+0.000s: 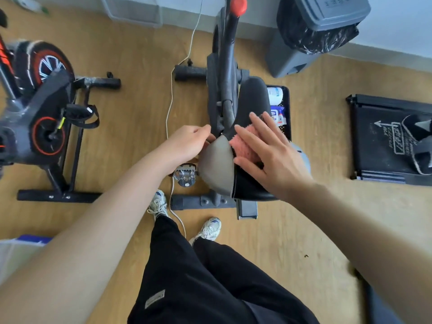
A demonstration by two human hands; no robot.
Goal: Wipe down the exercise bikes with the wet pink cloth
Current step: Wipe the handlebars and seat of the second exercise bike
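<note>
A grey exercise bike stands straight ahead of me, its grey-and-black saddle closest. My right hand lies flat, fingers spread, pressing the pink cloth onto the right, black side of the saddle. My left hand grips the saddle's left front edge near the nose. A second bike, black with red wheel trim, stands to the left on the wooden floor.
A white cable runs along the floor left of the bike. A black tray with bottles lies to its right. A grey bin with a black bag stands at the wall. A black folded treadmill lies far right. My feet stand behind the bike.
</note>
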